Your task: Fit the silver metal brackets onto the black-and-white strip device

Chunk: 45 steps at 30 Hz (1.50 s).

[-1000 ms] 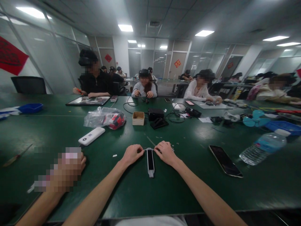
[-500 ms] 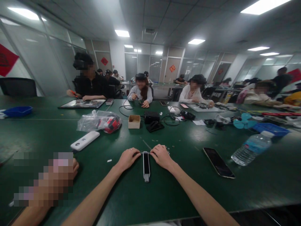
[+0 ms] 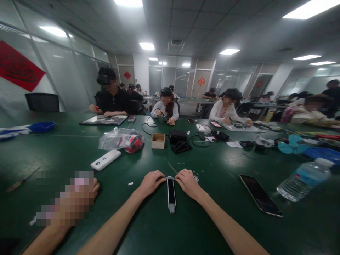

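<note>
Between my hands a narrow device with a black face and pale frame (image 3: 171,194) lies lengthwise on the green table (image 3: 212,223). My left hand (image 3: 152,182) is at its upper left end, thumb and fingertips pinched together. At the upper right end, my right hand (image 3: 189,182) is closed in a similar pinch. Whatever the fingertips hold is too small to make out. Several tiny pale rings (image 3: 196,176) lie just beyond my right hand, and a thin strip (image 3: 172,167) lies past the device's top.
A phone (image 3: 260,194) and water bottle (image 3: 304,179) stand to the right. On the left are another person's hand (image 3: 77,202), a white device (image 3: 105,160) and a plastic bag (image 3: 120,140). A small box (image 3: 158,141) sits ahead, with people working across the table.
The view has shifted slightly left, so everything appears further right. My hands keep their pinched pose at the device's upper end.
</note>
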{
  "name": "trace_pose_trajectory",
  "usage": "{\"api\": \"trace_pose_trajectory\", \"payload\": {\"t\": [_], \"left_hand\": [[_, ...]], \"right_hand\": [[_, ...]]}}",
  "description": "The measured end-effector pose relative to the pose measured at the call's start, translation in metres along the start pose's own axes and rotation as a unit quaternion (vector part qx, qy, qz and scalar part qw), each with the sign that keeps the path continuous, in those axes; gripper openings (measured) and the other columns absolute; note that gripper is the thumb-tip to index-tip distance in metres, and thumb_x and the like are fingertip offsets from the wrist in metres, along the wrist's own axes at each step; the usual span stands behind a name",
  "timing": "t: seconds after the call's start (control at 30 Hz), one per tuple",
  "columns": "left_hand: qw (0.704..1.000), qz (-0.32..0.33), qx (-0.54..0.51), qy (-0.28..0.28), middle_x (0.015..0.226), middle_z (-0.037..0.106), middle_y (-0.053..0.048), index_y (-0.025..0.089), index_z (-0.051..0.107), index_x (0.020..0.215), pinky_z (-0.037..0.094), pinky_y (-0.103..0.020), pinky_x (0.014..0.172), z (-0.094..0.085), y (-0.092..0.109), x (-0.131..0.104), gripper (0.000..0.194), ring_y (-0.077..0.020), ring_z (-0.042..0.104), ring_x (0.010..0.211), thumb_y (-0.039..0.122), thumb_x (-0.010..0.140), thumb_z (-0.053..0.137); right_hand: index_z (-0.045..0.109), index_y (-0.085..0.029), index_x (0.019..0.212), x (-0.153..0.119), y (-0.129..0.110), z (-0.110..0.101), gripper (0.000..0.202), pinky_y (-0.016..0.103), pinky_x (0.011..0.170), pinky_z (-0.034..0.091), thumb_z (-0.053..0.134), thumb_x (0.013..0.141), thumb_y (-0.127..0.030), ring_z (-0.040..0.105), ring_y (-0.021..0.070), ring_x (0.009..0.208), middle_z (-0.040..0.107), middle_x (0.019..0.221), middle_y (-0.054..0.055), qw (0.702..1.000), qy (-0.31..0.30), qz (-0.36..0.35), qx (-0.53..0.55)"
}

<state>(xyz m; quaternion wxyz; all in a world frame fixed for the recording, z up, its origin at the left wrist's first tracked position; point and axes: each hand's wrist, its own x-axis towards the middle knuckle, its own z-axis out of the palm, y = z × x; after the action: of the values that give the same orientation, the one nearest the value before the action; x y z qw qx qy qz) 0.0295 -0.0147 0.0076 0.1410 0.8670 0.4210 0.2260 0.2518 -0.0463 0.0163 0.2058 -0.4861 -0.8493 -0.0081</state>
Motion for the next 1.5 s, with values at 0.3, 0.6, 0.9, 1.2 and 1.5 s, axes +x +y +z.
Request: {"api": "trace_pose_trajectory", "payload": {"t": [0.3, 0.6, 0.9, 1.2, 1.5], "left_hand": [[0.999, 0.037, 0.025, -0.004, 0.092, 0.065, -0.002, 0.021, 0.065, 0.097, 0.043, -0.025, 0.077, 0.005, -0.001, -0.003, 0.022, -0.0155, 0.06, 0.085, 0.033, 0.093, 0.046], [1.0, 0.023, 0.008, -0.018, 0.093, 0.065, -0.004, 0.023, 0.064, 0.096, 0.044, -0.028, 0.076, -0.003, 0.008, -0.003, 0.024, -0.018, 0.06, 0.084, 0.033, 0.093, 0.042], [0.999, -0.022, -0.034, -0.017, 0.092, 0.063, -0.002, 0.027, 0.063, 0.092, 0.043, -0.028, 0.075, -0.012, 0.018, -0.003, 0.014, -0.0188, 0.058, 0.084, 0.028, 0.085, 0.051], [0.998, -0.029, -0.048, -0.015, 0.088, 0.063, -0.002, 0.027, 0.061, 0.084, 0.043, -0.032, 0.074, -0.01, 0.016, -0.003, 0.012, -0.0208, 0.057, 0.081, 0.031, 0.084, 0.05], [1.0, -0.011, -0.023, -0.003, 0.085, 0.063, -0.003, 0.024, 0.062, 0.085, 0.044, -0.029, 0.07, -0.005, 0.01, -0.002, 0.013, -0.0195, 0.058, 0.079, 0.031, 0.083, 0.051]], "right_hand": [[0.065, -0.019, 0.09, -0.002, 0.003, 0.008, 0.02, 0.034, 0.08, 0.039, 0.045, 0.092, -0.018, 0.054, 0.0197, 0.09, 0.065, 0.091, 0.006, 1.0, 0.011, -0.016, 0.021], [0.065, -0.019, 0.092, -0.001, 0.0, -0.001, 0.021, 0.035, 0.08, 0.039, 0.044, 0.092, -0.021, 0.054, 0.0192, 0.09, 0.065, 0.093, 0.007, 1.0, -0.003, -0.01, 0.024], [0.064, -0.019, 0.095, -0.001, 0.004, -0.004, 0.015, 0.034, 0.081, 0.04, 0.05, 0.089, -0.024, 0.054, 0.0192, 0.093, 0.064, 0.096, 0.006, 1.0, -0.01, -0.007, 0.019], [0.063, -0.02, 0.098, 0.001, -0.001, -0.003, 0.014, 0.034, 0.082, 0.04, 0.055, 0.087, -0.024, 0.052, 0.0198, 0.095, 0.063, 0.099, 0.006, 0.999, 0.0, -0.014, 0.031], [0.064, -0.02, 0.096, 0.001, 0.001, 0.0, 0.014, 0.034, 0.081, 0.039, 0.052, 0.089, -0.025, 0.052, 0.0203, 0.094, 0.064, 0.096, 0.007, 0.999, 0.005, -0.028, 0.018]]}}
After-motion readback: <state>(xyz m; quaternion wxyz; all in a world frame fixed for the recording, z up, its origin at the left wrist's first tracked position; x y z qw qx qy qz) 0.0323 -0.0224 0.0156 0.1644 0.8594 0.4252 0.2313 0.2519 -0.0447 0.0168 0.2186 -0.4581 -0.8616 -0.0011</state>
